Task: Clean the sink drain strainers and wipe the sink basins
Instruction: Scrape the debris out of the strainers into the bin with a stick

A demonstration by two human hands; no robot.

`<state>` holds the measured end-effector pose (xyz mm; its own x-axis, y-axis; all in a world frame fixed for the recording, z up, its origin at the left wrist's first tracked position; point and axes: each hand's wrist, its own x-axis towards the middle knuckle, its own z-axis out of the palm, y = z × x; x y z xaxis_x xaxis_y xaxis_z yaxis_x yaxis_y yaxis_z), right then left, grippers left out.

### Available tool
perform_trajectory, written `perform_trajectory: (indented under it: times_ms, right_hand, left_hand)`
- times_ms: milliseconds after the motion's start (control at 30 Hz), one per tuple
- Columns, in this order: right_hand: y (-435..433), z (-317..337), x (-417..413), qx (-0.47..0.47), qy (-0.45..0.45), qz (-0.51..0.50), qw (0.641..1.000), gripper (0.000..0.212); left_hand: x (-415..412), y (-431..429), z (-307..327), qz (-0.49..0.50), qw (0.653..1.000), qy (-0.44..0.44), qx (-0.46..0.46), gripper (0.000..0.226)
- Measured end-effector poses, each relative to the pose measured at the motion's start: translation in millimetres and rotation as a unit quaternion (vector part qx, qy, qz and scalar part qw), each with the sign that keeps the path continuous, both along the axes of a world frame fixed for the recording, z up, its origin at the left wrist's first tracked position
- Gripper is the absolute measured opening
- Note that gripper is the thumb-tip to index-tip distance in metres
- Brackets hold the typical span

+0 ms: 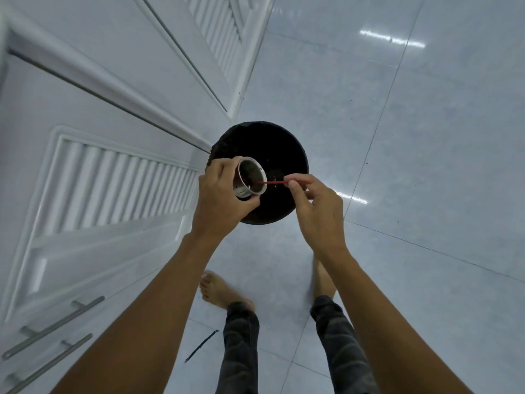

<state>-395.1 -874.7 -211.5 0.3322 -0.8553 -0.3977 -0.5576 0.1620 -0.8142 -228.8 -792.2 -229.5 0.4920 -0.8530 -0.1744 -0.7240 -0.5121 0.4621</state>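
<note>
Person stands over black bin [287,155] on tiled floor [426,137]. Left hand [220,194], fingers wrapped shut around metal strainer [250,179], tilts its mouth over the bin. Right hand [315,206] pinches a thin red stick [274,182], tip inside the strainer. Judged: first strainer mid-scrape; no sink in view, basins presumably remain.

Black bin [279,206] on tiled floor [426,137]; white louvred cabinet doors [113,189] left.

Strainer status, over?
Left hand grips metal strainer, tipped over black bin. Right hand pinches red stick, tip inside the strainer. Nothing in the way.
</note>
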Motion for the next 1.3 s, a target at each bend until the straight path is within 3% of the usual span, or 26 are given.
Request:
perform_trajectory:
  times_ms: [267, 467, 733, 933, 1100, 1200, 1300]
  right_hand:
    - [0.8, 10.0, 15.1, 0.008, -0.035, -0.002, 0.999, 0.018]
    - [-4.4, 23.8, 19.5, -0.006, -0.047, -0.051, 0.998, 0.020]
    - [-5.0, 23.4, 22.8, -0.024, -0.008, -0.045, 0.999, 0.020]
    - [-0.2, 12.8, 16.6, -0.009, -0.034, 0.003, 0.999, 0.019]
    - [-11.8, 0.2, 20.9, 0.028, -0.051, -0.080, 0.995, 0.018]
    - [-5.9, -6.7, 21.3, 0.101, -0.098, -0.105, 0.985, 0.016]
    - [0.9, -15.2, 17.7, 0.163, -0.087, -0.145, 0.972, 0.016]
  left_hand:
    - [8.3, -2.7, -0.8, 0.007, 0.998, 0.055, 0.025, 0.084]
    - [17.6, -5.5, 5.7, 0.019, 0.994, 0.111, -0.016, 0.079]
    - [29.0, -10.1, 11.7, -0.010, 0.996, 0.077, -0.044, 0.072]
    - [42.9, -16.5, 16.6, -0.064, 0.993, 0.100, 0.004, 0.073]
    - [50.4, -26.1, 15.3, -0.048, 0.991, 0.107, 0.060, 0.078]
    - [48.9, -31.6, 13.7, -0.043, 0.990, 0.125, 0.053, 0.092]
    - [44.7, -33.6, 15.2, -0.060, 0.991, 0.118, 0.036, 0.088]
